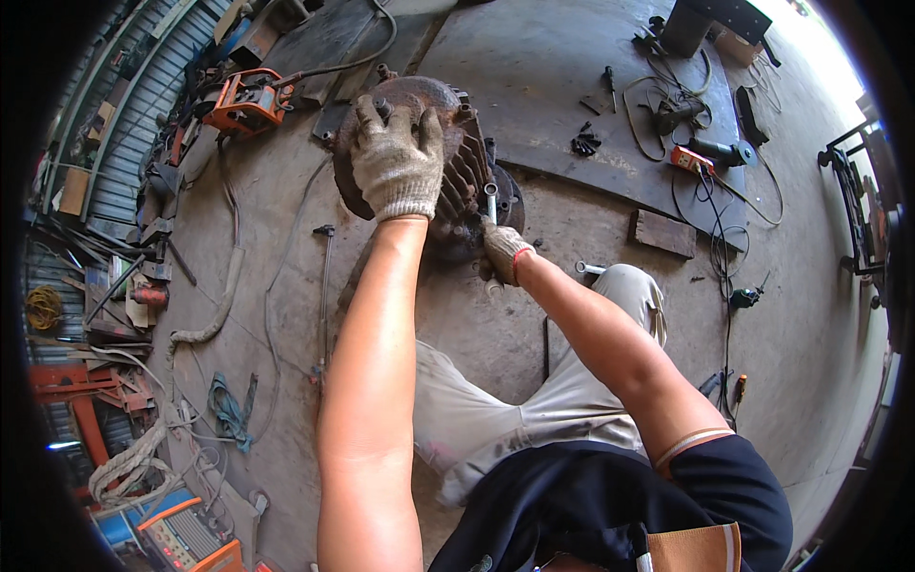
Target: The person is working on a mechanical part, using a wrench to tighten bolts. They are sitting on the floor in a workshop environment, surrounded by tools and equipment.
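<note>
A rusty finned electric motor [464,143] stands on the concrete floor in front of me. My left hand [398,167], in a knitted work glove, rests on its round end face with the fingers spread, close to a stub in the middle. Low on the motor's right side, my gloved right hand [505,252] is closed around a combination wrench [491,205]. The wrench's ring end points up beside the fins; whether it sits on a bolt I cannot tell. A second wrench [589,268] shows by my right knee.
A long-handled socket wrench [325,286] lies left of the motor. Beyond it stands an orange machine [250,101] with cables. A steel plate [553,114] at the back right bears an angle grinder [729,151], a power strip [688,160] and several bolts [585,143]. A wooden block [663,234] lies nearby.
</note>
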Demonstrator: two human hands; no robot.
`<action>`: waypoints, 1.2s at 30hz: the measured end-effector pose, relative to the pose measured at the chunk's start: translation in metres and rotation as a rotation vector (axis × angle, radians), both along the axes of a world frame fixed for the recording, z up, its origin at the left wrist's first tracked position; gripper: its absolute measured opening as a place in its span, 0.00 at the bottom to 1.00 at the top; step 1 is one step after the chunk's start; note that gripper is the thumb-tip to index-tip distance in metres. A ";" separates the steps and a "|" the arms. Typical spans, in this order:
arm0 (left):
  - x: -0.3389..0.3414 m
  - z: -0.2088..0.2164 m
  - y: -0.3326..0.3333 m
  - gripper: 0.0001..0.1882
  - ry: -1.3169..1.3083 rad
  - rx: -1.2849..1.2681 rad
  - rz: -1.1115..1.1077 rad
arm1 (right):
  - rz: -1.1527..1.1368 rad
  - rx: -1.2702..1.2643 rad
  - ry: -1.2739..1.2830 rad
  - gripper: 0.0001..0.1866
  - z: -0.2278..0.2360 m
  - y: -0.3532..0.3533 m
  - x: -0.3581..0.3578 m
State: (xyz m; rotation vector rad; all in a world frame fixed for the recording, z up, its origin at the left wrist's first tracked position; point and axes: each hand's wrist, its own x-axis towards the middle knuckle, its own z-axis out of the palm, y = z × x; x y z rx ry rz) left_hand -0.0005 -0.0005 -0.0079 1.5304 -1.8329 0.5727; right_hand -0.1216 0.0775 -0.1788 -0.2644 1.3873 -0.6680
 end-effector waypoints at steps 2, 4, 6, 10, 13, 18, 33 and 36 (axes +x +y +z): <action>0.000 -0.002 -0.001 0.20 0.011 0.005 -0.007 | -0.051 0.052 -0.017 0.29 0.001 -0.001 0.008; 0.000 -0.004 -0.002 0.20 0.033 0.019 -0.011 | -0.145 0.019 -0.128 0.30 0.004 0.000 0.017; 0.000 -0.005 -0.002 0.19 0.042 0.020 -0.003 | -0.174 -0.010 -0.144 0.30 0.007 0.002 0.021; 0.000 -0.003 -0.002 0.17 0.026 0.011 0.008 | -0.153 0.056 -0.049 0.26 0.009 0.003 0.012; 0.001 0.000 -0.003 0.16 0.003 -0.022 0.006 | -0.118 0.017 -0.168 0.26 0.004 0.006 0.003; 0.002 -0.003 -0.005 0.15 0.003 -0.084 -0.008 | -0.117 -0.027 -0.554 0.22 -0.011 0.039 -0.007; 0.001 -0.009 0.019 0.34 0.165 0.132 0.252 | -0.477 -0.015 -0.747 0.23 0.005 0.055 0.033; 0.013 -0.018 0.016 0.26 0.072 0.041 0.090 | -0.454 -0.015 -0.808 0.24 0.001 0.058 0.028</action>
